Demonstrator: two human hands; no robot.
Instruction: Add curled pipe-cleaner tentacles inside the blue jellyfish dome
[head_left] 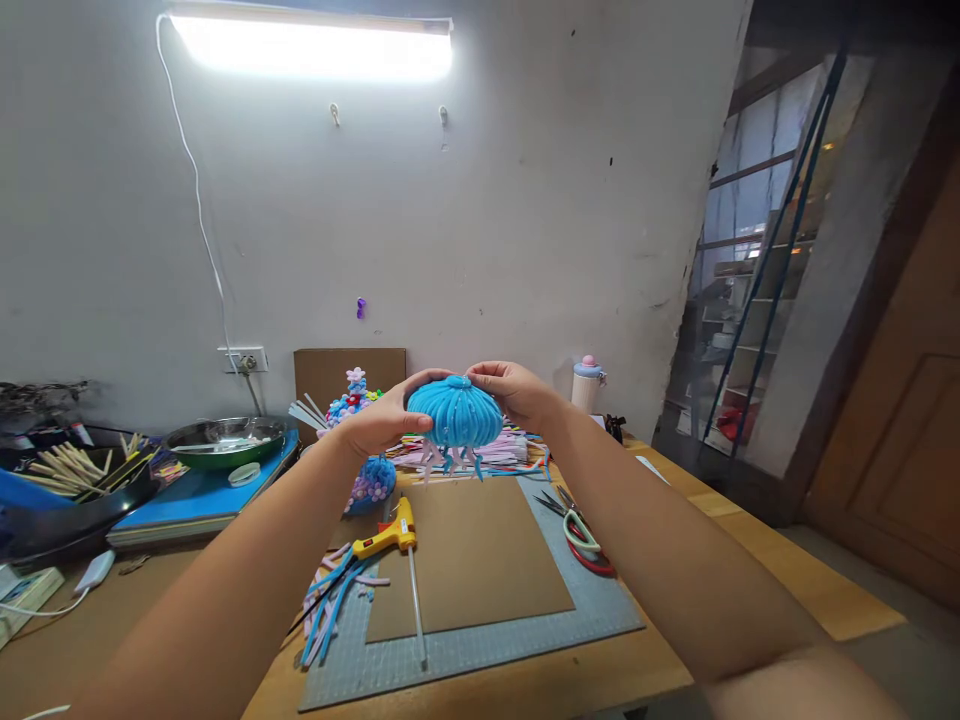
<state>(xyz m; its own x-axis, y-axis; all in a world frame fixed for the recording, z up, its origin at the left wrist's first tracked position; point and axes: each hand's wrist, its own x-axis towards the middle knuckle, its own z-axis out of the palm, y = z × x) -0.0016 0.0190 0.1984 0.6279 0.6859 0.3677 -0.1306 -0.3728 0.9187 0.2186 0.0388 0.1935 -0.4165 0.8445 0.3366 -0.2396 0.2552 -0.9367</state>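
A fluffy blue jellyfish [456,412] made of pipe cleaners is held up over the table, its ribbed dome on top and short curly pink and blue tentacles hanging below. My left hand [388,412] grips its left side, with the thumb in front and the fingers over the top. At the upper right of the dome my right hand [516,388] is closed, thumb and forefinger pinching near the knot on top. Its other fingers are partly hidden behind the dome. Beneath, a piece of brown cardboard [480,560] lies on a grey cutting mat [555,640].
A yellow glue gun [396,530] and cut pipe cleaners [330,610] lie left of the cardboard, scissors [581,535] to the right. Behind are bundled pipe cleaners [514,450], a flowered craft piece [373,483] and a bottle [586,385]. A green-rimmed bowl [225,455] stands at left.
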